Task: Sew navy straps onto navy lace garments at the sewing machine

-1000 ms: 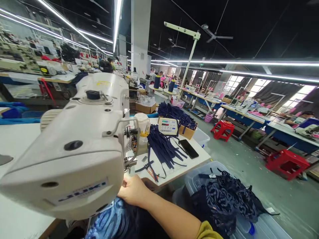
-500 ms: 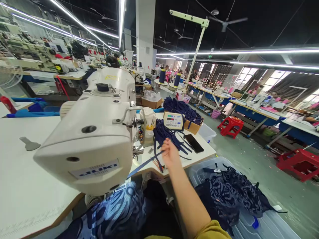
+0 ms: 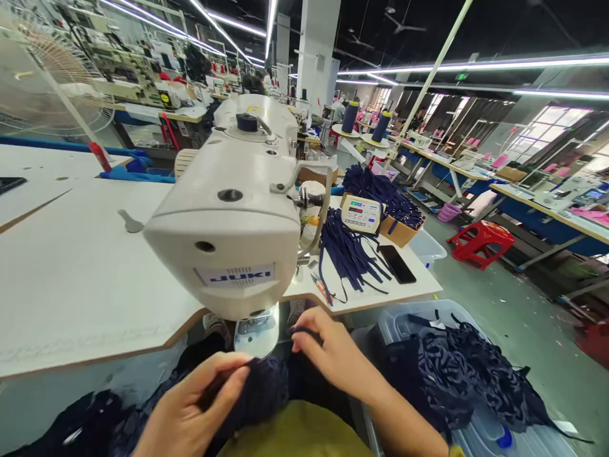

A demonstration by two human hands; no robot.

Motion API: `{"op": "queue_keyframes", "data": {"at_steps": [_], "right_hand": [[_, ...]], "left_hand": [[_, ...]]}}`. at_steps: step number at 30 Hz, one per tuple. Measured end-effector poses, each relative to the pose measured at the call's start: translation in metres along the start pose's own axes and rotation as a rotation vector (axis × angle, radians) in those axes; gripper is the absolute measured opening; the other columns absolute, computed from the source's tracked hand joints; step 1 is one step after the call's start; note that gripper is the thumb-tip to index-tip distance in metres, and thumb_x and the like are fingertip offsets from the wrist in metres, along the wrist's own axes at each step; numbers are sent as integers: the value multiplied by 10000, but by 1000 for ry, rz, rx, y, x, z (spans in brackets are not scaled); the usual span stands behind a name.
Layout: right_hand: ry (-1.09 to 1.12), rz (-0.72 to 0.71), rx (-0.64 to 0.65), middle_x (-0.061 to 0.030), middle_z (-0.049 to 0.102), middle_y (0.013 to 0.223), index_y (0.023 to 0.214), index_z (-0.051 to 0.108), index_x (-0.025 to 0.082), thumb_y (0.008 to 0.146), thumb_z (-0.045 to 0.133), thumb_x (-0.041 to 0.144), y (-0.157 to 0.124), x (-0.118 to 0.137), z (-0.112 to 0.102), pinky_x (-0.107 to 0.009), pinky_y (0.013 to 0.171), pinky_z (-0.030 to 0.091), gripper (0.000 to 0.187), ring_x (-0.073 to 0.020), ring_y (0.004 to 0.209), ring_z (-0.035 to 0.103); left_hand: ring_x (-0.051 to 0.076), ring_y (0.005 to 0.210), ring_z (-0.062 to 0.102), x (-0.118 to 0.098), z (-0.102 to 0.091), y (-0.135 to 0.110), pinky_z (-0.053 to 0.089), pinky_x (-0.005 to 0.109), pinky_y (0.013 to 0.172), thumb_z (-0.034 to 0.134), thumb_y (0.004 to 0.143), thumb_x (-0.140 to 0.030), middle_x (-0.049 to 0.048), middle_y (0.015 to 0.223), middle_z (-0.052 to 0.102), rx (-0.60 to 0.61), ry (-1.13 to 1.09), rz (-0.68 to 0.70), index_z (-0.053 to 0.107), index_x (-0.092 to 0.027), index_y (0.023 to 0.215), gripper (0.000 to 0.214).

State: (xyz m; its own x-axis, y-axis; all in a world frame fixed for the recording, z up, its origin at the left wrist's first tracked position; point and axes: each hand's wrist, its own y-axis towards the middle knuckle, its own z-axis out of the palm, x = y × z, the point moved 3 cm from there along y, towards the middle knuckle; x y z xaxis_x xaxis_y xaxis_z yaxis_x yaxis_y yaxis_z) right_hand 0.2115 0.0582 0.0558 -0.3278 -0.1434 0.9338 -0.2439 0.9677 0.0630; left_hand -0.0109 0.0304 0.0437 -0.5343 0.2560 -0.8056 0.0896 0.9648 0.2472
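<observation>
My left hand (image 3: 197,403) pinches the edge of a dark navy garment piece (image 3: 264,387) between thumb and fingers, just below the lit needle plate (image 3: 257,333) of the white sewing machine (image 3: 228,222). To the right of the plate, my right hand (image 3: 328,349) is closed with thumb and finger together on a thin navy strap (image 3: 307,330), of which only a short bit shows. The rest of the garment piece hangs in my lap, partly hidden by my hands. A bundle of navy straps (image 3: 349,247) lies on the table right of the machine.
Beside the bundle are a control panel (image 3: 361,214), a black phone (image 3: 398,264) and small orange-handled snips (image 3: 323,289). A cardboard box (image 3: 402,231) of navy straps stands behind. At lower right, a plastic bin (image 3: 394,317) bears navy garments. A red stool (image 3: 480,243) stands on the floor.
My right hand has come down and left from beside the strap bundle to below the machine head, with the strap. My left hand has come into view. The view has turned left.
</observation>
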Motion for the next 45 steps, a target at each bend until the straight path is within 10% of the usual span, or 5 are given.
{"op": "queue_keyframes", "data": {"at_steps": [16,24,31,38,45], "right_hand": [[-193,-350,64,-50,672,897,856,615,207,942,503,339,-12,7,39,-257,792,476,192,-146,862,614],[79,85,286,21,674,772,1011,555,230,940,452,356,-12,1,35,-163,465,445,178,-76,491,537],[-2,74,172,39,626,605,941,472,226,952,404,301,-13,-9,43,-181,522,458,101,-119,533,642],[225,193,336,65,554,565,956,452,215,971,352,435,-9,-20,50,-148,376,345,242,-74,393,493],[-92,-74,249,27,582,827,1062,518,249,917,536,385,-9,15,20,-212,644,434,200,-113,743,565]], "left_hand": [[75,569,570,-8,21,2,443,129,532,493,858,-395,-57,705,641,78,84,29,592,-235,873,189],[46,578,571,-13,23,-2,436,106,572,402,932,-269,-58,705,576,124,181,391,562,-254,956,163],[61,605,539,-23,31,-5,436,143,581,364,934,-234,-50,723,569,334,48,148,498,-230,849,159],[58,836,601,-19,30,-11,477,162,802,422,900,-139,36,1180,556,300,-22,325,572,-223,835,184],[92,778,619,-18,24,-4,492,166,720,533,871,-298,-8,852,646,283,-232,59,529,-224,785,114]]}}
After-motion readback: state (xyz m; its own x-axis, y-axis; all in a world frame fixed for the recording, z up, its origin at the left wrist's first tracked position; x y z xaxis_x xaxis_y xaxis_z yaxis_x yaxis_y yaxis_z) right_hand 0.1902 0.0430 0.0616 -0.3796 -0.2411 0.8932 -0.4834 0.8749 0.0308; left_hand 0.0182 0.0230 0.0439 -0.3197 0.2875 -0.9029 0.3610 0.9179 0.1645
